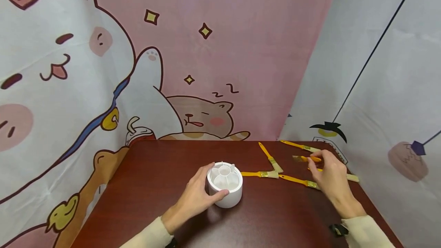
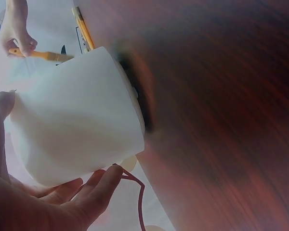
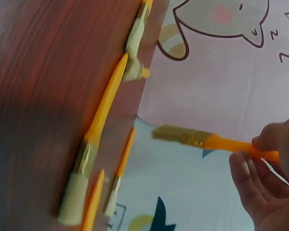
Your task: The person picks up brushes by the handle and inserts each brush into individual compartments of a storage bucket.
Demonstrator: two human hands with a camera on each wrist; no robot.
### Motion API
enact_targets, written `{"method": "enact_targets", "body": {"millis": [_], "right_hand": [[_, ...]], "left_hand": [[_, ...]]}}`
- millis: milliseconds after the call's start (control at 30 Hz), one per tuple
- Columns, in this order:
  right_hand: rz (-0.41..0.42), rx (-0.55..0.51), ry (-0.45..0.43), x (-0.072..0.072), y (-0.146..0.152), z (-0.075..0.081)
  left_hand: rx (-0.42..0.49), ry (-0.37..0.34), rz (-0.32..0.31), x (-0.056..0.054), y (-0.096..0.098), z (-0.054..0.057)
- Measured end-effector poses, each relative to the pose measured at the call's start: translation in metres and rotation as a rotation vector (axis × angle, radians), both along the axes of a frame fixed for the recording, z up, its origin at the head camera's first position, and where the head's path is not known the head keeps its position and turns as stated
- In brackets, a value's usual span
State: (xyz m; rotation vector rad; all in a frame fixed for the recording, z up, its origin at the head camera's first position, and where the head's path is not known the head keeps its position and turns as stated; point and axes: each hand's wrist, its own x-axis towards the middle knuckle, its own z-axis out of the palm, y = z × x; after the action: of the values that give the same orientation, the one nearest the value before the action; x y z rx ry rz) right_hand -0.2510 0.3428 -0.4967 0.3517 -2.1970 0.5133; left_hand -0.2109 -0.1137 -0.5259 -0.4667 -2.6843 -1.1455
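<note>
White divided cup (image 1: pixel 225 185), yellow-handled paintbrush (image 3: pixel 204 139)
Left hand (image 1: pixel 194 192) grips the cup, likely steadying it — compartments (image 1: pixel 224 181) uncovered; right hand (image 1: pixel 330 173) pinches the paintbrush by its handle (image 3: pixel 226 143) — bristles (image 3: pixel 171 133) left free.

- Open across the left part of the dark-red wooden tabletop (image 1: pixel 148 175), apart from the left hand (image 1: pixel 194 191) and forearm.
- Obstructed at the left and near sides of the white round container with petal-shaped insert (image 1: pixel 235 198) by that hand's fingers and thumb.
- Tight just right of the container, beside the handle end of a yellow-handled, pale-bristled flat brush (image 1: pixel 253 174).
- Littered toward the far right corner by four more yellow-handled brushes (image 1: pixel 294 180).
- Crossed above them by the right hand (image 1: pixel 332 175) and its pinched yellow paintbrush (image 1: pixel 306 159).
- Passable in front, between container and right forearm.
- Bounded behind by a pink printed cloth wall (image 1: pixel 262 49).
</note>
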Motion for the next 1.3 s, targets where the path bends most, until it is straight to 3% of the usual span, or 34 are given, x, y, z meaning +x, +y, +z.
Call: {"method": "enact_targets", "body": {"millis": [267,633,867,1133,1300], "right_hand": [[0.002,-0.137,-0.248,0.006,-0.016,-0.006],[0.088,-0.136,-0.511,0.007,-0.029,-0.003],[0.092,-0.043,-0.534,0.005,-0.036,-0.010],[0.168,-0.148,-0.688,0.009,-0.047,-0.012],[0.167,-0.127,-0.674,0.009,-0.053,-0.013]], "left_hand": [[-0.010,-0.002,-0.007,-0.002,-0.001,0.002],[-0.018,-0.005,-0.009,-0.003,-0.001,0.002],[-0.023,0.000,-0.015,-0.004,-0.001,0.001],[-0.008,-0.006,-0.025,-0.003,0.000,0.001],[-0.002,-0.008,-0.023,-0.003,-0.001,-0.001]]}}
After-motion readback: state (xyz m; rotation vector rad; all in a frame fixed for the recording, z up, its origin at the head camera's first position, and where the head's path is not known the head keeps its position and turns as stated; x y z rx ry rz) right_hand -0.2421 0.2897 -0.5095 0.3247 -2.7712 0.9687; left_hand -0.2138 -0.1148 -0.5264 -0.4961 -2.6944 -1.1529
